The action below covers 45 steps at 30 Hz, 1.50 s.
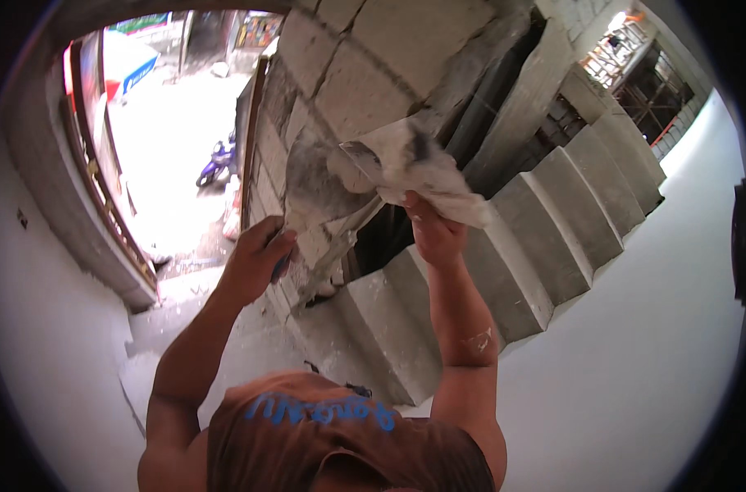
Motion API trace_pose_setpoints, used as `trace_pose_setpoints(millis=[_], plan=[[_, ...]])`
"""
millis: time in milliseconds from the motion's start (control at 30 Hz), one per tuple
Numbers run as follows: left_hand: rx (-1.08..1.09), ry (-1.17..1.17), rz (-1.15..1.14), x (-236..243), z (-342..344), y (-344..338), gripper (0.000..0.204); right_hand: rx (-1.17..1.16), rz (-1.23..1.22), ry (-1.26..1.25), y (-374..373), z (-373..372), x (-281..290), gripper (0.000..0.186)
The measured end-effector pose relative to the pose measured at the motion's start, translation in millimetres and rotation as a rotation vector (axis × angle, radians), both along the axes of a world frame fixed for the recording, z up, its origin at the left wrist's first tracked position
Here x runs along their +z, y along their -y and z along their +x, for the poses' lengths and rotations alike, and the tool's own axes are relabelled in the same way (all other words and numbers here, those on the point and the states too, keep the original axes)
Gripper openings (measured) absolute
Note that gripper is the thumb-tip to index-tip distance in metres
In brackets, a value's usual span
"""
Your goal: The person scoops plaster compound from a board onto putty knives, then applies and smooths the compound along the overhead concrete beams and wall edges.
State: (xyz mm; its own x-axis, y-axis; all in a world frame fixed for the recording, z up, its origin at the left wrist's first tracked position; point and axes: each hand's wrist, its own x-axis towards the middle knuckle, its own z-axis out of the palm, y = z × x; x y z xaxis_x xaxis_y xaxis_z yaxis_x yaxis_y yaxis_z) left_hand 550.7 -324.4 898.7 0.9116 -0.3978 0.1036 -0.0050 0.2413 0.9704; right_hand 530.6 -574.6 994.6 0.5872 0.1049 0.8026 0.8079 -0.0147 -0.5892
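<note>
My left hand is closed round a small blue-and-dark handle, left of centre. My right hand grips a pale, irregular flat piece, smeared with whitish material and a dark patch. Between and above my hands is a grey, plaster-stained flat surface, perhaps a tool blade; I cannot tell whether it joins the handle in my left hand or touches the pale piece. Dried white smears show on my right forearm.
Concrete stairs climb to the right beside a white wall. A rough block wall with a dark gap stands ahead. At the left, a bright doorway frame opens onto a purple motorbike and a white-and-blue canopy.
</note>
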Motion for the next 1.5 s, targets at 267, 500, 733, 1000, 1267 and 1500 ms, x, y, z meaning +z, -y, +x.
trace_pose_setpoints(millis=[267,500,733,1000,1267,1500], plan=[[-0.025,-0.198,0.043,-28.3,-7.8,-39.7,0.023,-0.151,-0.713,0.214,-30.2,14.6,-45.6,0.037],[-0.002,-0.103,-0.026,-37.2,-30.4,-80.5,0.022,-0.254,-0.694,0.058,-22.1,13.6,-81.6,0.039],[0.409,0.763,0.491,-41.6,-23.2,-65.8,0.035,0.194,0.565,-0.985,-27.5,4.5,-149.6,0.041],[0.541,1.389,0.882,-37.9,21.4,-36.7,0.037,0.455,0.83,-0.961,-15.9,-14.2,-117.1,0.051],[0.698,1.156,0.815,-124.6,33.5,-73.0,0.031,-0.274,0.77,0.403,68.3,-35.4,72.5,0.043],[0.609,0.651,0.874,-140.3,-7.6,-76.8,0.036,-1.596,-0.137,1.553,141.4,-110.6,326.0,0.057]])
